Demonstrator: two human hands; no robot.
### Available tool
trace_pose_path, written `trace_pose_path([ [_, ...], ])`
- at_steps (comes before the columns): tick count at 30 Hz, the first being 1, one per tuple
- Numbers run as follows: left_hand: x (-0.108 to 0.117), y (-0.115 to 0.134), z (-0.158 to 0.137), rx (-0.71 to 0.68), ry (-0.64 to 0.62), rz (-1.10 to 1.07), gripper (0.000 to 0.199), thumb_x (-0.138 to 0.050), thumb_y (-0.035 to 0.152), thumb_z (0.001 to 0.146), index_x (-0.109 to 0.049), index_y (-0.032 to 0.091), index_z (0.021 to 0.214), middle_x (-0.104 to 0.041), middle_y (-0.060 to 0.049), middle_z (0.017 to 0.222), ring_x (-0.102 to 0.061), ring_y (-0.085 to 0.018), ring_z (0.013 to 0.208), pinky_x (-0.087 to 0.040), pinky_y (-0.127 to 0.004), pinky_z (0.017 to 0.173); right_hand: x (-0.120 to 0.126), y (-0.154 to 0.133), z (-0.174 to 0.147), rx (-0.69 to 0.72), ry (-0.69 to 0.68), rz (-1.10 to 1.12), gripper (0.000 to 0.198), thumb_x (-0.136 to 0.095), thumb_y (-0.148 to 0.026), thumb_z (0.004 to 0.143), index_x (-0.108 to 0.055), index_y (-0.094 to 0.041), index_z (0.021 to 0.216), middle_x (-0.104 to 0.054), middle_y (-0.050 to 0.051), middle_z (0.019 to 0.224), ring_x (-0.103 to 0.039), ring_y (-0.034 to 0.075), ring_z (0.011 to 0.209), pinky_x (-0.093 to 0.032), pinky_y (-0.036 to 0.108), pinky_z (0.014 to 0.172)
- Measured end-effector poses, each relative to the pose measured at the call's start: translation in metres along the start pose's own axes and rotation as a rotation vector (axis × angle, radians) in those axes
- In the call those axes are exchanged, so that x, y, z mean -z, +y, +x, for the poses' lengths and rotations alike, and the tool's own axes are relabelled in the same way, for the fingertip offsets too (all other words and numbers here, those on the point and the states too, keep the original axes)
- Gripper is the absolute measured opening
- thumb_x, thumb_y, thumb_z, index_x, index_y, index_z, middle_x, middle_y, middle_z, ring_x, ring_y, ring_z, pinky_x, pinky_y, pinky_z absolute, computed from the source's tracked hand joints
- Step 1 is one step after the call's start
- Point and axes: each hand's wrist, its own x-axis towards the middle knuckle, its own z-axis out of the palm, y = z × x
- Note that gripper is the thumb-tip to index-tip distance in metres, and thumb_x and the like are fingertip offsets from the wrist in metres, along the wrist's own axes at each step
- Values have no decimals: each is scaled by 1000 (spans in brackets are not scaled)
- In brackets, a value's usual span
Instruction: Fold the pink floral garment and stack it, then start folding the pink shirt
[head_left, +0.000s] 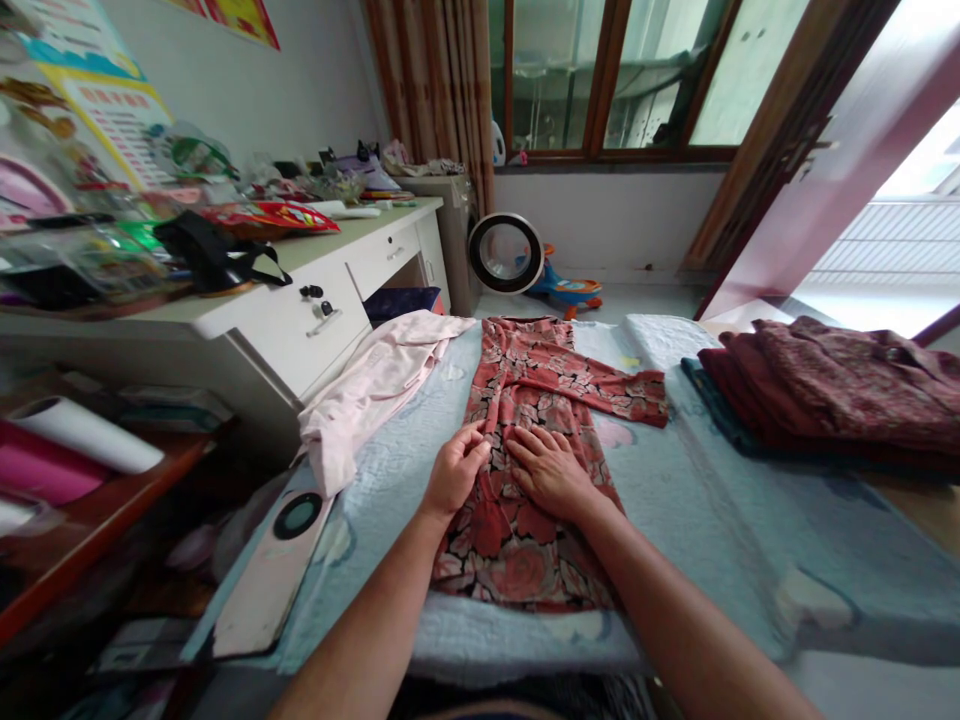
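At the far left, a white drawer unit (277, 345) crowded with odds and ends stands alongside the table, which leaves the table's covered top for clothing. On the near left corner lies what looks like a phone (259, 590), its round dark ring facing up, probably set at the edge so that it is clear of the cloth being handled. Just beyond it, a pale pink garment (379, 380) is draped loosely along the left edge, as though put aside there to keep the middle free. The floral garment (521, 565) lies in the middle of the table, straight before the person, its hem toward the body, within easy reach of both hands. The left hand (459, 472) has thumb and fingers drawn together on the cloth near its left side, seemingly pinching a fold to control it. Just beside it and apart from it, the right hand (551, 475) lies palm down with fingers spread, likely to steady and flatten the fabric. One sleeve (626, 385) reaches out to the right over the blue cover (697, 540). At the right, folded clothes (847, 400) are stacked well apart from the hands, presumably so they stay undisturbed.
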Motion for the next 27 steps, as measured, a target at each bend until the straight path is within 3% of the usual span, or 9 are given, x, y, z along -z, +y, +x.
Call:
trace_pose_path([
  [4, -6, 4, -4, -46, -40, 79, 22, -50, 35, 89, -59, 21, 75, -68, -6, 124, -59, -23, 122, -44, -39, 107, 0, 0, 0, 0, 11, 14, 47, -47, -42, 100, -51, -31, 145, -46, 5, 154, -35, 29, 141, -27, 51, 114],
  [7, -9, 7, -8, -114, -184, 215, 25, -48, 37, 93, -60, 22, 77, -71, -6, 112, -63, -21, 113, -47, -35, 102, 2, -1, 0, 13, 44, 47, 41, -49, -39, 99, -57, -29, 138, -53, 6, 147, -40, 27, 137, -30, 48, 112],
  [9, -11, 7, -11, -150, -255, 299, 26, -45, 38, 96, -62, 22, 84, -71, -5, 102, -65, -20, 103, -50, -34, 95, 5, -2, 0, 17, 76, 81, 35, -50, -33, 98, -63, -26, 129, -59, 7, 139, -47, 25, 130, -33, 45, 110],
  [11, -12, 6, -12, -179, -238, 367, 25, -44, 38, 97, -63, 22, 99, -70, -6, 104, -65, -20, 102, -50, -35, 94, 9, -1, 0, 2, 100, 108, 30, -49, -27, 97, -68, -23, 120, -65, 7, 129, -53, 23, 121, -37, 40, 107],
  [15, -15, 2, -14, -252, -231, 502, 28, -52, 37, 94, -60, 20, 116, -68, -8, 115, -62, -23, 111, -48, -40, 100, 17, 8, -2, -227, 196, 29, 28, -48, -23, 95, -70, -19, 112, -67, 12, 118, -56, 27, 114, -40, 40, 103],
  [19, -20, 1, -17, -327, -266, 640, 38, -66, 41, 86, -61, 20, 116, -64, -10, 121, -57, -28, 117, -45, -45, 105, 25, 19, -8, -506, 234, -101, 40, -50, -25, 92, -62, -18, 130, -64, 18, 127, -59, 31, 113, -43, 43, 99],
  [23, -22, 3, -20, -339, -261, 692, 46, -74, 45, 78, -63, 21, 115, -59, -11, 130, -55, -31, 122, -44, -47, 107, 30, 23, -11, -608, 168, -129, 37, -49, -27, 91, -65, -20, 124, -71, 14, 112, -66, 26, 97, -48, 36, 86],
  [27, -21, 8, -21, -370, -279, 648, 42, -76, 38, 75, -65, 23, 113, -57, -9, 136, -54, -29, 124, -44, -45, 107, 34, 25, -13, -645, 145, -149, 32, -48, -31, 92, -66, -18, 114, -71, 15, 105, -66, 27, 96, -48, 35, 83],
])
